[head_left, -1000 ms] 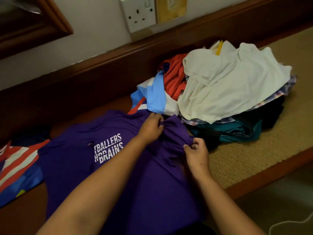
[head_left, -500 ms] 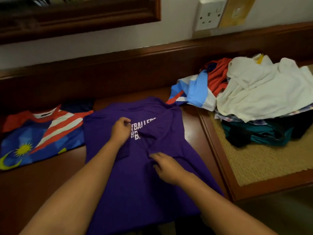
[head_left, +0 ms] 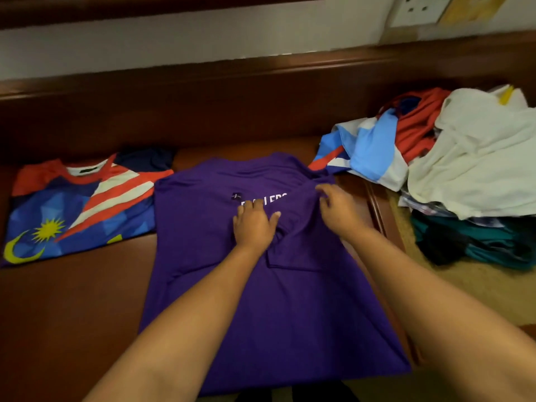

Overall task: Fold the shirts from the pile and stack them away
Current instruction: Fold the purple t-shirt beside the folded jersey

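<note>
While a folded flag-print jersey sits by the desk's left edge, the purple shirt lies spread mid-desk w/ its hem over the front edge. Left hand presses flat on the chest, fingers relaxed; right hand pinches fabric by the right shoulder. Soft, light, prob. slippery cloth, so best taken at shoulder seams & hem; unfolded pile waits at the right end.

wall socket top right | woven mat right | wooden ledge along wall
</note>
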`<move>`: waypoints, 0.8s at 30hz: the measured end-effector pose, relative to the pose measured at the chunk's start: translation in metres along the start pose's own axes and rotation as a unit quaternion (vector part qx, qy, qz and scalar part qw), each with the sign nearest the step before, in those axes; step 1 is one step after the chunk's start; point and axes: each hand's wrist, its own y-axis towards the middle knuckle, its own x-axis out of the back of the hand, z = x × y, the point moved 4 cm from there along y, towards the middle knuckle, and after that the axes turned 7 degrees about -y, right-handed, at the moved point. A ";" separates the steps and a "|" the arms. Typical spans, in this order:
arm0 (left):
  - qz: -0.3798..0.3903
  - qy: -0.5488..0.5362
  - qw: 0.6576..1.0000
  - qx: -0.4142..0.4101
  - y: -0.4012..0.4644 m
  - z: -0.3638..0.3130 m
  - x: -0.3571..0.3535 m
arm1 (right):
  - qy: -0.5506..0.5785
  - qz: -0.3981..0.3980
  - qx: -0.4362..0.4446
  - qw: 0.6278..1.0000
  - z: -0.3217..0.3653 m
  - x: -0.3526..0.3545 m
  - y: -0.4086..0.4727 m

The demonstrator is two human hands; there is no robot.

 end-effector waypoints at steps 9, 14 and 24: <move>-0.081 -0.156 0.983 0.061 0.039 0.001 0.018 | -0.116 0.110 0.084 0.983 -0.017 0.011 0.072; -0.127 -0.238 0.956 0.114 0.037 0.007 0.034 | -0.034 0.136 0.134 0.981 -0.002 0.021 0.090; -0.150 -0.147 0.974 0.083 0.027 0.026 0.023 | -0.060 0.019 0.106 0.992 -0.002 0.009 0.057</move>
